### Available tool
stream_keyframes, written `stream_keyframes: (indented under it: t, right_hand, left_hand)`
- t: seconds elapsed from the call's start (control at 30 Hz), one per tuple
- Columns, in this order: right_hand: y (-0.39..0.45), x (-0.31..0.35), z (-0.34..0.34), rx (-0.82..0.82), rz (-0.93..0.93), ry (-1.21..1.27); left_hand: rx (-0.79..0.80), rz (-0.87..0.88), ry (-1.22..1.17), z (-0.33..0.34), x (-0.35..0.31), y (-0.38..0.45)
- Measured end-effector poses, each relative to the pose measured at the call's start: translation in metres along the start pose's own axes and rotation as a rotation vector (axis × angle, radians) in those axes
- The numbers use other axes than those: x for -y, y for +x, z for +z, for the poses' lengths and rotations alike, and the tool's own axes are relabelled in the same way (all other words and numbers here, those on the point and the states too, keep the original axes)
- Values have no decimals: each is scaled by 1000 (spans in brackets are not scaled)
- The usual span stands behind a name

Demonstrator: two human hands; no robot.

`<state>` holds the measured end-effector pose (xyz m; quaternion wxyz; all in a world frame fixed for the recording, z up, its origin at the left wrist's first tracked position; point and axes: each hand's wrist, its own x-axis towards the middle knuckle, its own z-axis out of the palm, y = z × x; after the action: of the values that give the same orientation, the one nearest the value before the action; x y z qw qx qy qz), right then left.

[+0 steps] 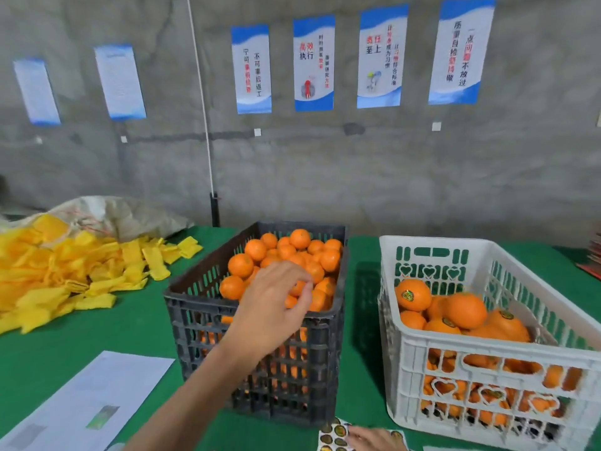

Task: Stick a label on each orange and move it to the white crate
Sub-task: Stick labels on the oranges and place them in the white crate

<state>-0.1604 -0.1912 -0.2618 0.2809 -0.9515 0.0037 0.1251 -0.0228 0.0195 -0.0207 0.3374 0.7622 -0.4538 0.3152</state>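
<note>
Your left hand [276, 307] reaches over the near rim of the black crate [253, 320], fingers [300, 288] loosely curled above the heaped oranges [292, 255] and closed on nothing; whether the fingertips touch the fruit cannot be told. The black crate, packed with unlabelled oranges to its brim, stands at the middle of the green table [97, 336]. Just right of the black crate, a narrow strip of green between them, sits the white crate [487, 353], holding labelled oranges [455, 310] whose round dark-and-gold stickers face up on several fruits. In front of the black crate, at the frame's lower edge, your right hand [377, 439] rests on a sheet of round labels [335, 434]; its fingers lie against the sheet, but whether they pinch a label cannot be told, as the hand is cut off by the frame. Left of the black crate, a loose heap of yellow foam sleeves [65, 275] spreads across the table, with a pale woven sack [113, 213] behind it. In front and to the left of the black crate lies a white printed paper [91, 402]. Behind the black crate rises a grey concrete wall hung with blue-and-white posters [313, 63], and a white cord [201, 102] runs down it to a dark post.
</note>
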Motion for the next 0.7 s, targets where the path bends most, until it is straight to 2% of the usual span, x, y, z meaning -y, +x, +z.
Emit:
stream_keyframes:
  t: [0.07,0.13,0.27,0.43,0.5,0.6,0.7]
  right_hand:
    - [0,5,-7,-65,-32,-111]
    - [-6,21,-20,-201,10,-182]
    - [-27,46,-40,-630,-83,-8]
    - [-21,79,-82,-826,-178,209]
    - [-13,91,-99,-877,-207,244]
    - [2,111,-127,-935,-244,298]
    - [22,124,-154,-944,-251,381]
  left_hand:
    - [74,-121,-5,1,13,19]
    - [125,-227,-38,3,25,25]
    - [224,-295,-40,11,38,21]
    - [297,-371,-28,23,54,33]
    - [456,-465,29,29,68,47]
    - [853,-627,171,39,89,69]
    - [1168,-650,392,53,104,79]
